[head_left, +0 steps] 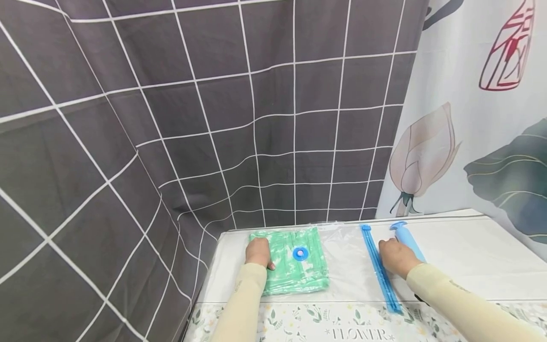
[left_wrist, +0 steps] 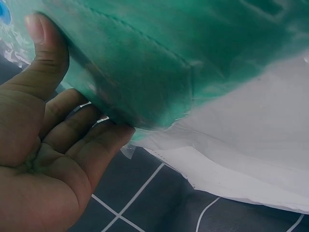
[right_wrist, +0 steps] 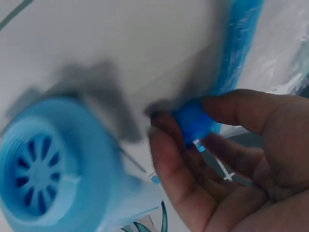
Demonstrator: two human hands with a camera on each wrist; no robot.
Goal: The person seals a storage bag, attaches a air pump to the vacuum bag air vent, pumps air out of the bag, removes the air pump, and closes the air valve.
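A clear vacuum storage bag (head_left: pixel 347 266) with folded green contents (head_left: pixel 284 275) lies flat on the white table. On its green part sits a round blue valve (head_left: pixel 300 253). My left hand (head_left: pixel 258 251) holds the bag's left edge, its thumb on top and its fingers at the rim in the left wrist view. Beside the bag's blue zip strip (head_left: pixel 380 268), my right hand (head_left: pixel 397 257) pinches a small round blue piece (right_wrist: pixel 193 121) between thumb and fingers. Its exact kind is partly hidden. A light-blue hand pump (head_left: pixel 408 240) lies just beyond that hand.
A floral cloth (head_left: pixel 307 316) with the word FLOWER covers the table's front. Dark curtain (head_left: pixel 273 137) with white grid lines stands behind and to the left. A white curtain (head_left: pixel 453 71) with flower prints hangs at the right.
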